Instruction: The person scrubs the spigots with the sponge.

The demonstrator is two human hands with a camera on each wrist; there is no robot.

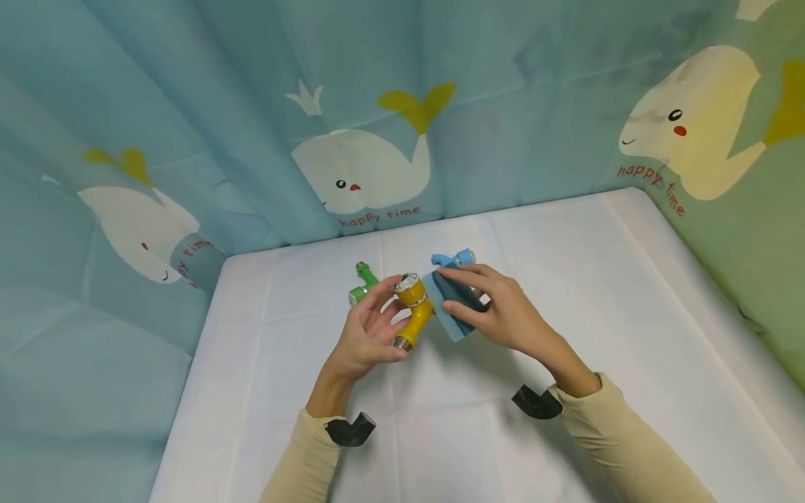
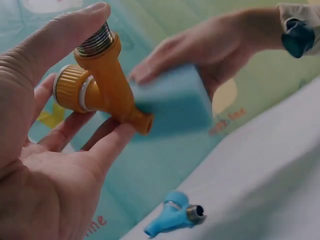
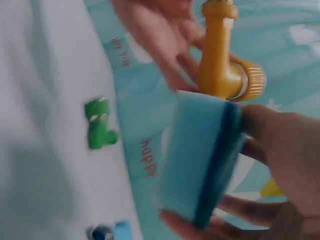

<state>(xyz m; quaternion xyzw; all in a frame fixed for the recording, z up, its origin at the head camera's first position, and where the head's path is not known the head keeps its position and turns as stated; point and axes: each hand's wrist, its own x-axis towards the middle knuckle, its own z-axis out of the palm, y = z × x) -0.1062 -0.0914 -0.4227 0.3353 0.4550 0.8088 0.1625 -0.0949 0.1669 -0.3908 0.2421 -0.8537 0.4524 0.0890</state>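
My left hand [image 1: 360, 337] holds a yellow plastic tap [image 1: 419, 320] above the table, its thumb at the threaded metal end and its fingers along the body and the ribbed knob. A two-tone blue sponge [image 1: 448, 323], lighter on one face and darker on the other, is gripped by my right hand [image 1: 512, 314] between thumb and fingers. In the left wrist view the sponge [image 2: 175, 107] overlaps the spout of the tap [image 2: 107, 82]. The right wrist view has the sponge [image 3: 192, 155] close under the tap [image 3: 215, 55], its pale face turned away from the palm.
Behind my left hand a green tap [image 1: 366, 281] lies on the white-covered table [image 1: 302, 391]. A light blue tap [image 1: 465, 257] lies farther back, partly hidden by the sponge and right hand. A curtain [image 1: 251, 140] with whale prints borders the table's back and sides.
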